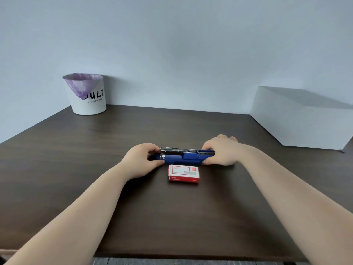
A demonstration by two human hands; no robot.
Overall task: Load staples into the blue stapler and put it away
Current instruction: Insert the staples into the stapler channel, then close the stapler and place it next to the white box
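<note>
One bin (pixel 88 96), white with black lettering, stands well behind and to the left of the stapler, against the wall; a purple liner hangs inside it, and no other contents are visible. One white box (pixel 301 119) sits well to the right of the stapler and behind it, closed, contents unseen. One staple box (pixel 183 173), red and white, lies flat just in front of the stapler, closed.

One blue stapler (pixel 181 156) lies lengthwise on the dark table (pixel 95 169), its metal staple channel exposed along the top. Two hands are present. The left hand (pixel 142 159) grips the stapler's left end; the right hand (pixel 222 152) grips its right end, fingers curled around it.
</note>
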